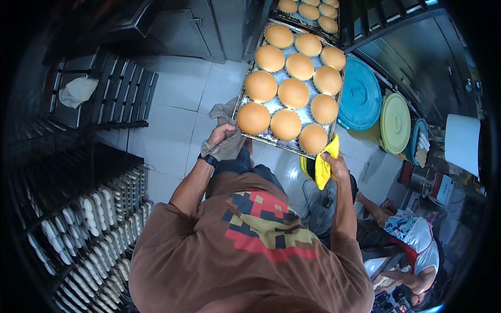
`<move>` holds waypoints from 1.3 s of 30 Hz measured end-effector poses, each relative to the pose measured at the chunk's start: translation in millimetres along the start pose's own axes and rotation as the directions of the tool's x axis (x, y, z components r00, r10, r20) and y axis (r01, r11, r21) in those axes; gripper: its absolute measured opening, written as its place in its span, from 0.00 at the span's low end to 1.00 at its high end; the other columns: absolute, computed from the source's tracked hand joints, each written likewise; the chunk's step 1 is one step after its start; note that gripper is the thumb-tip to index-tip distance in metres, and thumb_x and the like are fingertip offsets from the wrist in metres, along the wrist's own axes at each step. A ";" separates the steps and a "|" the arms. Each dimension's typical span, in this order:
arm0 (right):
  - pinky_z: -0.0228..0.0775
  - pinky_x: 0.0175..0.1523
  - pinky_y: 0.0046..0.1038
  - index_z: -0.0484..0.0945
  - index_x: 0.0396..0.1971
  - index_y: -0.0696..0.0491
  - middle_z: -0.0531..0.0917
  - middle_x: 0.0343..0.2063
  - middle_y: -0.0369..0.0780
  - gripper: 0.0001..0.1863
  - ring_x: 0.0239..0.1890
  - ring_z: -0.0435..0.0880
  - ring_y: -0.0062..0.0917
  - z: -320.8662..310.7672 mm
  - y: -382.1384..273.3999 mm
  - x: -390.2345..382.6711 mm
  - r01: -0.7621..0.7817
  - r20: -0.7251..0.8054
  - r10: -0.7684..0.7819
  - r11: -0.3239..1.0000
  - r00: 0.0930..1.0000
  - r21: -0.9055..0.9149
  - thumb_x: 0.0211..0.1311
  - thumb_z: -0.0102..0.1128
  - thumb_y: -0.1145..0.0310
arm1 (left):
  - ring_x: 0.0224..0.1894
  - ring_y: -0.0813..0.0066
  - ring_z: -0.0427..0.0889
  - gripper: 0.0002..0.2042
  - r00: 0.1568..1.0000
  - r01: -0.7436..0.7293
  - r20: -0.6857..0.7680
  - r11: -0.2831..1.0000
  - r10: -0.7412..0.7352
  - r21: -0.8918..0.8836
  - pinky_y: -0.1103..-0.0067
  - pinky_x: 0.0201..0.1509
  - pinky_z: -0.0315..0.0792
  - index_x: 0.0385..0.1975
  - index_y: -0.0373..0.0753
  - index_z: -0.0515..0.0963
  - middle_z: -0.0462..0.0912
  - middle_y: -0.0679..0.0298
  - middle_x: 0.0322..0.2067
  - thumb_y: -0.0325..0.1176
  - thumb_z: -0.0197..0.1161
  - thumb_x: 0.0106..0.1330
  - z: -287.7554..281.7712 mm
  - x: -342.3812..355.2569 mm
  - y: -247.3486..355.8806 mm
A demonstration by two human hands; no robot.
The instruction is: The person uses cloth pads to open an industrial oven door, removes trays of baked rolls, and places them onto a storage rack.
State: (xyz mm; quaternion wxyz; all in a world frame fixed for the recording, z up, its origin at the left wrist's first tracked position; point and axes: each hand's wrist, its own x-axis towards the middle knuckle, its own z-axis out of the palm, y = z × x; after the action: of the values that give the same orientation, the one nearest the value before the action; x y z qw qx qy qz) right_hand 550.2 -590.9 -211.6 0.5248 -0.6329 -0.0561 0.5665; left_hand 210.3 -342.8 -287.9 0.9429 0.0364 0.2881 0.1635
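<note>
A rectangular metal baking tray [295, 116] stretches out in front of me, loaded with several round golden-brown cakes [294, 93] in fluted tins. My left hand [222, 134] is closed on its near left corner through a grey cloth [228, 147] that hangs down below. At the near right corner, my right hand [335, 165] grips the tray through a folded yellow cloth [324, 169]. The cloths hide part of the fingers of both hands. Just beyond the tray's far end sits another tray of similar cakes [309, 11].
On my left stand a dark rack [112, 96] with a white cloth [78, 92] and racks of pale dough pieces [96, 211]. Lidded tubs, blue [359, 94] and yellow-green [395, 123], line the right side. Another person [417, 237] bends over at the lower right.
</note>
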 end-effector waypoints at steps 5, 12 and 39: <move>0.75 0.41 0.28 0.76 0.40 0.57 0.82 0.32 0.36 0.16 0.32 0.82 0.24 -7.4 -12.7 39.6 -0.018 -0.070 0.015 0.999 0.997 -0.048 0.48 0.63 0.78 | 0.32 0.68 0.82 0.14 0.995 0.088 0.057 0.995 -0.085 -0.050 0.75 0.42 0.76 0.37 0.28 0.77 0.83 0.56 0.33 0.31 0.53 0.56 14.5 25.7 17.7; 0.75 0.41 0.28 0.75 0.40 0.58 0.82 0.33 0.37 0.16 0.33 0.82 0.25 -26.6 -17.2 82.1 -0.104 -0.016 0.104 0.995 0.994 -0.011 0.49 0.65 0.77 | 0.33 0.68 0.83 0.14 0.991 0.113 -0.067 0.992 -0.116 -0.054 0.75 0.42 0.76 0.40 0.28 0.76 0.83 0.56 0.33 0.29 0.52 0.57 -0.3 67.8 17.8; 0.74 0.42 0.29 0.78 0.37 0.57 0.83 0.32 0.37 0.12 0.33 0.82 0.26 -78.8 -122.3 309.4 -0.095 0.133 0.075 0.984 0.988 0.151 0.50 0.65 0.76 | 0.56 0.59 0.71 0.25 0.977 -0.208 0.001 0.964 0.211 -0.167 0.70 0.65 0.61 0.56 0.31 0.65 0.73 0.52 0.53 0.36 0.43 0.59 55.7 281.7 85.0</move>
State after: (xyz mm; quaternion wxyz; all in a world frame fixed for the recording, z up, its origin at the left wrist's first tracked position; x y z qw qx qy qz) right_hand 784.3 -378.2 -341.5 0.5438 -0.5540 -0.0176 0.6301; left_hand 436.7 -168.5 -377.3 0.9226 -0.0107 0.2592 0.2853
